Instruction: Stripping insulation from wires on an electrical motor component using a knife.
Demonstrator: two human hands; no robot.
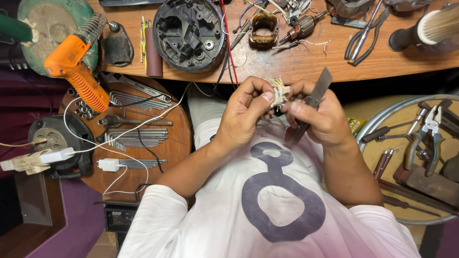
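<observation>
My left hand [246,112] pinches a small bundle of pale, multicoloured wire ends [278,91] between thumb and fingers, held in front of my chest. My right hand [321,117] touches the same bundle with its fingertips and grips a flat grey metal blade [311,102] that slants up to the right, its tip near the workbench edge. Both hands meet just below the wooden workbench [306,64].
On the bench lie a black round motor housing [189,33], a copper-wound stator [263,28], an armature [299,29] and pliers [366,33]. At left, a round wooden stool top [174,148] carries hex keys and an orange hot-air gun [79,71]. A tray with pliers [425,138] sits at right.
</observation>
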